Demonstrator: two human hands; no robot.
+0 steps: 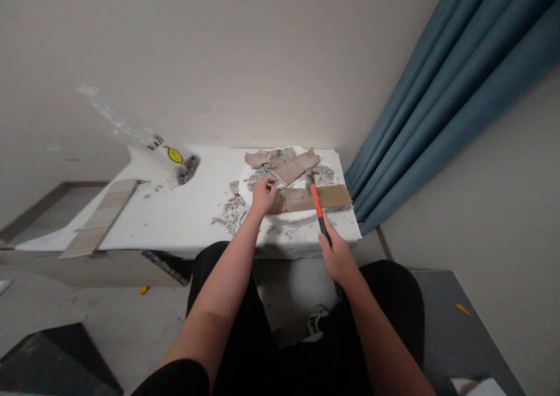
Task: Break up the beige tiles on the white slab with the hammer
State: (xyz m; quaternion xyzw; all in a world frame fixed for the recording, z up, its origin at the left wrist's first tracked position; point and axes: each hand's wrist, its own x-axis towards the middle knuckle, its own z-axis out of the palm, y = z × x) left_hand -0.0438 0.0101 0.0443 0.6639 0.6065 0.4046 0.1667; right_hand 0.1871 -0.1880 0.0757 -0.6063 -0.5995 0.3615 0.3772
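Setting: plain pale wall behind, blue curtain [437, 98] hanging at the right, grey floor below; a low white tabletop [184, 209] stands against the wall.
Work surface: round white slab [280, 216] on the tabletop's right half, strewn with grey rubble [234, 212] and crumbs.
Item in hand: hammer [318, 206], orange and black handle, dark head resting low over the tile strip.
Right hand: right hand [338, 259] clenched round the black lower end of the hammer handle, well back from the head.
Left hand: left hand [263, 196] fingers curled down, pressing on the near end of the tile strip; it pins rather than grips.
Tile strip: tile strip [312, 198], long brown piece lying flat across the slab, between the two hands.
Broken pieces: tile shards [284, 163] heaped at the far edge of the slab, apart from the strip.
Handling, tile: judged stiff, brittle, sharp at broken edges; best held flat by its end, fingers kept clear of the hammer head.
Handling, hammer: judged head-heavy; hold at the grip end suits swinging.
Other stock: clear plastic bag [153, 148] with a yellow mark, far left of the slab; whole pale tile plank [98, 221] overhanging the tabletop's left edge.
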